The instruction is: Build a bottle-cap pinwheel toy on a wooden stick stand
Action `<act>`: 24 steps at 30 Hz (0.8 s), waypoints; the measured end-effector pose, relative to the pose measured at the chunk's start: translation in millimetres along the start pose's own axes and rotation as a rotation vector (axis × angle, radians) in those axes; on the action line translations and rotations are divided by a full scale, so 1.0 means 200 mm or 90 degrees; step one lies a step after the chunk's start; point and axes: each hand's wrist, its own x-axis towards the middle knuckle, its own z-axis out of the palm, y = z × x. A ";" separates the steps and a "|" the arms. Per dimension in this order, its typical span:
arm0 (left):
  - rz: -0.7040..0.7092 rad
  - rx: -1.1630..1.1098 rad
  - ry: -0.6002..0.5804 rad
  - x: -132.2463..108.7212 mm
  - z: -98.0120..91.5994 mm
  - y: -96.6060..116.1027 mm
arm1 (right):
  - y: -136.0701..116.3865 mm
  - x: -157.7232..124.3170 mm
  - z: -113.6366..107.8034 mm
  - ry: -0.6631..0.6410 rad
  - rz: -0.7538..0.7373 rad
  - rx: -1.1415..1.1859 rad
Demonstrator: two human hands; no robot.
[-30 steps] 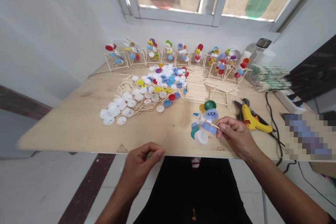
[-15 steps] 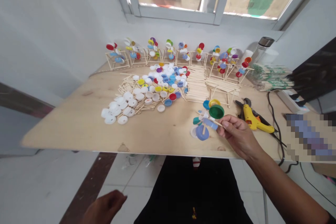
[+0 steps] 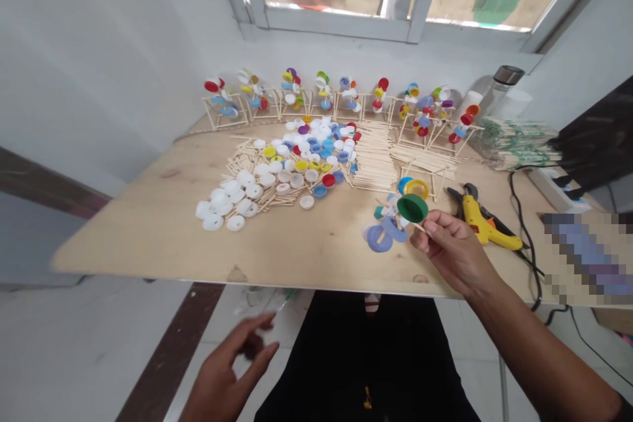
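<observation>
My right hand (image 3: 448,247) pinches the stick of a bottle-cap wheel (image 3: 412,209), holding it over the front right of the table. Green, yellow and blue caps sit around its hub, and its lower caps are slightly blurred. Below the table's front edge, my left hand (image 3: 237,362) is raised with thumb and fingers apart, holding nothing. Just behind the wheel stands a small stick frame (image 3: 435,178), partly hidden by it. A yellow glue gun (image 3: 482,224) lies right of my right hand.
Loose bottle caps (image 3: 237,191) and thin wooden sticks (image 3: 373,158) cover the table's middle. Along the wall stand several stick frames with cap wheels (image 3: 294,89). At the right are a bottle (image 3: 502,89), bagged sticks (image 3: 524,142), a power strip (image 3: 558,188) and a black cable (image 3: 524,244).
My left hand has come up and to the right, and its fingers have spread. The cap wheel has turned in my right hand, which stays in nearly the same place.
</observation>
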 end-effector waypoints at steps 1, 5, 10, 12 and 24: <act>0.034 -0.050 -0.003 0.06 -0.01 0.09 | 0.00 -0.01 0.01 -0.007 0.001 0.002; 0.191 -0.302 -0.114 0.27 0.06 0.43 | 0.00 -0.04 0.04 -0.028 0.003 0.002; 0.174 -0.534 -0.331 0.40 0.27 0.69 | -0.01 -0.07 0.06 -0.028 0.005 -0.009; 0.118 -0.600 -0.373 0.41 0.32 0.75 | 0.00 -0.08 0.06 -0.033 0.007 -0.011; 0.037 -0.731 -0.478 0.27 0.27 0.59 | 0.00 -0.06 0.03 -0.018 0.001 -0.001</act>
